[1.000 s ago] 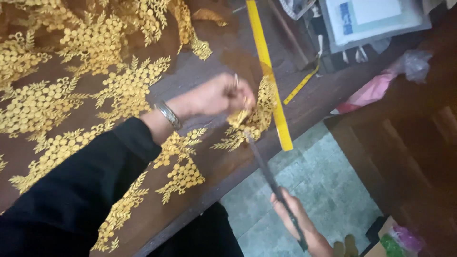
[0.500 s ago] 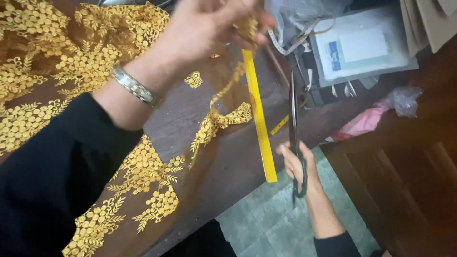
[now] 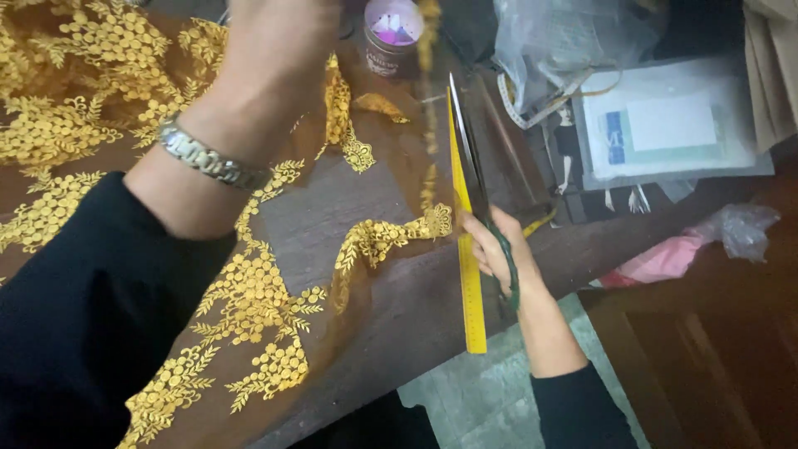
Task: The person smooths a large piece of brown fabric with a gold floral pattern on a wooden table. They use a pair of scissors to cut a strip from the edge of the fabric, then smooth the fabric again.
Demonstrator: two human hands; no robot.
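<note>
Here the right hand (image 3: 497,249) has its grip closed through the dark green handles of a long pair of scissors (image 3: 475,179), whose blades run up toward twelve o'clock, nearly shut as far as I can tell. The left hand (image 3: 278,50) is raised close to the camera at about eleven o'clock; its fingers run out past the top edge, so I cannot tell whether its grip is open or closed, though a thin strip of sheer brown cloth with gold embroidery (image 3: 391,237) hangs down from up there, a little blurred. A metal watch band (image 3: 209,162) circles that wrist above a black sleeve (image 3: 91,316).

The strip drops to a gold-worked edge lying just at nine o'clock of the right hand, near the scissor handles. Beside the blades, touching or almost so, a yellow ruler (image 3: 470,308) lies along the worktop (image 3: 399,308), its lower end jutting over the edge at six o'clock. The rest of the embroidered cloth spreads over the worktop toward nine and ten o'clock.

Farther out, at twelve o'clock, stands a small round jar (image 3: 391,37) with a pale purple top. At one to two o'clock lie a clear plastic bag (image 3: 565,41), a tape measure (image 3: 540,104) and a flat plastic sleeve of papers (image 3: 673,125). At three o'clock sits a pink bundle in crumpled plastic (image 3: 682,254).
</note>
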